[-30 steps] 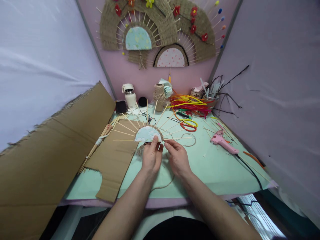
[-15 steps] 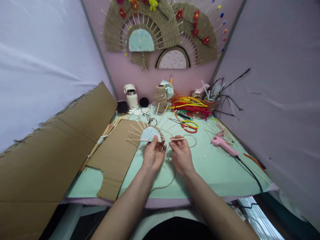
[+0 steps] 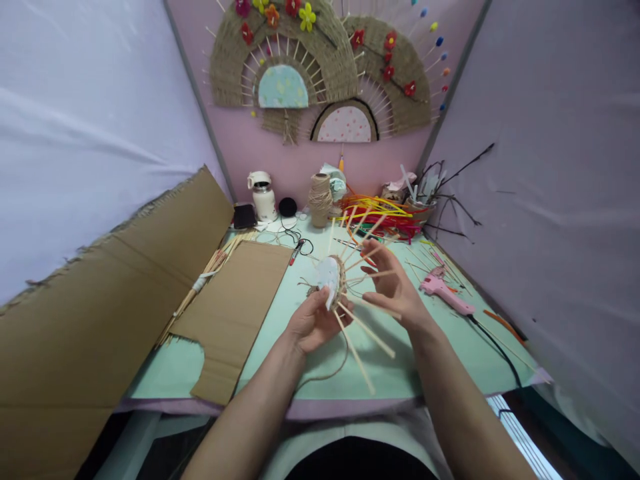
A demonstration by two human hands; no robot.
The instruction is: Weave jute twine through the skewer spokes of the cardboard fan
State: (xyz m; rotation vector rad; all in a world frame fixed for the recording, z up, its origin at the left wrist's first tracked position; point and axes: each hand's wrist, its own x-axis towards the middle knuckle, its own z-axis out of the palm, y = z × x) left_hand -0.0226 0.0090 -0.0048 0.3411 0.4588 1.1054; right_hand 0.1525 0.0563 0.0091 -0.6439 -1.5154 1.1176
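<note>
A small half-round fan frame (image 3: 327, 277) with a pale patterned face is pinched in my left hand (image 3: 317, 320), tilted on its side. Thin wooden sticks (image 3: 367, 330) fan out from its twine-wrapped curved edge toward the right. My right hand (image 3: 393, 287) is among those sticks with its fingers apart and curved; whether a fingertip touches a stick I cannot tell. A length of twine (image 3: 325, 378) trails from below my left hand over the green tabletop.
Cut cardboard (image 3: 245, 287) and a stick bundle (image 3: 200, 283) lie left. A pink glue gun (image 3: 447, 295) with its cord is at right. Behind stand a twine cone (image 3: 320, 200), a white flask (image 3: 263, 200) and red and yellow pipe cleaners (image 3: 385, 213). Finished fans (image 3: 285, 40) hang on the wall.
The fan frame has turned clockwise, so its sticks point right instead of upward. My right hand has opened from a pinch near the lowest right stick and moved up and right.
</note>
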